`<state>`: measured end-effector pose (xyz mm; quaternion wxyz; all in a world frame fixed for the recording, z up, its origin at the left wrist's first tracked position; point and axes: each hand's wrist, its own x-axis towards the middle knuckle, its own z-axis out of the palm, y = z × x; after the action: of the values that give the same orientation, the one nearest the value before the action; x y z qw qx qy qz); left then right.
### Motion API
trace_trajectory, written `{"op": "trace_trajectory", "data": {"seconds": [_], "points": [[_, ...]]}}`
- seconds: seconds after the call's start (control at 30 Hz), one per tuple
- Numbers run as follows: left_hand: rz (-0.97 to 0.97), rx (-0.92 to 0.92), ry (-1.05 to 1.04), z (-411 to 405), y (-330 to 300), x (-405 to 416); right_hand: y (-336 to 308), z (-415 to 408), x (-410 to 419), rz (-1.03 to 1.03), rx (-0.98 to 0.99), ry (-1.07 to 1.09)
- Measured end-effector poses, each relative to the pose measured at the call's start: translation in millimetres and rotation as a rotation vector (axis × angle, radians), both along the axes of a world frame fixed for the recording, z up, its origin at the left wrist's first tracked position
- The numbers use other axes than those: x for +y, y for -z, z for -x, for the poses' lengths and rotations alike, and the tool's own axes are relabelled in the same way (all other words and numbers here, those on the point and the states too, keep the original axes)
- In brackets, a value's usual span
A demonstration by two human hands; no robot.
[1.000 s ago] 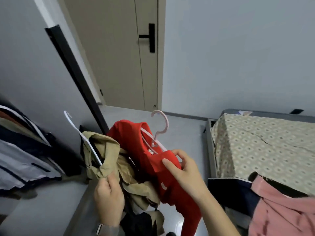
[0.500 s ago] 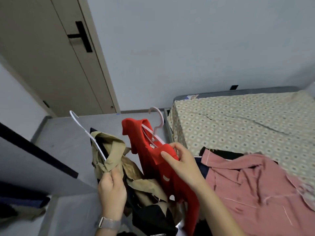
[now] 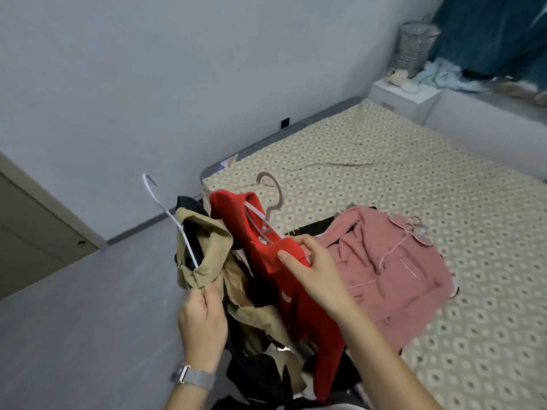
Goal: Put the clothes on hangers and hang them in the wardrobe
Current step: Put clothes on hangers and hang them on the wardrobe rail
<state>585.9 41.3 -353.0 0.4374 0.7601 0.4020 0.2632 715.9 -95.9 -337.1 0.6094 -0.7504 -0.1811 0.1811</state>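
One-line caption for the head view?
Left hand holds khaki garment, right hand red garment, both hangered, beside bed.

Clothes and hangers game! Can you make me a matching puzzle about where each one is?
Things:
1. red garment
2. tan garment
3. pink button-up shirt
4. woven grey basket

Places:
A. lying on the patterned bed
B. in the right hand
C. on the white nightstand
D. in the left hand

Pairs: 1-B, 2-D, 3-A, 4-C

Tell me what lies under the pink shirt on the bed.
Under the pink shirt a dark garment shows at its upper left edge, on the patterned bed cover. The shirt hides the rest.
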Motion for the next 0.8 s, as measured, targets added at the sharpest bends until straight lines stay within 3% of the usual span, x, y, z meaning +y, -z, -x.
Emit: {"op": "trace_trajectory", "data": {"seconds": [0.4,0.8], "points": [[-0.088,-0.011,0.257,-65.5,-8.8,-11.8,-10.0,-59.1,-81.0,-0.102,0.010,0.231],[-0.116,0.005,0.193,-164.2,-14.4,-104.1,29.2,-194.8,-206.9,-0.063,0.084,0.213]]}}
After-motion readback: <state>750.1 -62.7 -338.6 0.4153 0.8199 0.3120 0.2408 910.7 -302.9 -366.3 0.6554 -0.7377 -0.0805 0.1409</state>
